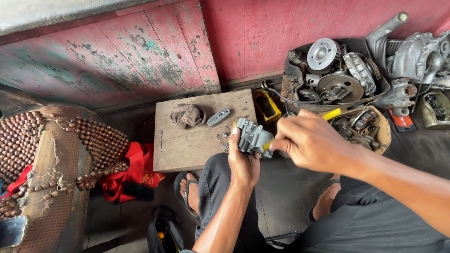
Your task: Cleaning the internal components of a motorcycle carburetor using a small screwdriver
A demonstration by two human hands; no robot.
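Note:
My left hand (242, 161) grips a small grey cast-metal engine part (253, 137), carburetor-like, held above my knee in front of a low wooden board (187, 145). My right hand (307, 140) is closed around a yellow-handled tool (332, 114) whose tip meets the grey part's right side. On the board lie a crumpled brown rag (187, 115), a small grey metal cover (218, 117), a spring and tiny screws (223, 138) beside the held part.
A black tub (291, 56) of greasy engine parts sits at the right against a worn red wall. More metal castings (417, 56) lie further right. A yellow container (266, 106) stands by the board. A wooden-bead seat cover (56, 154) and red cloth (133, 171) are at the left.

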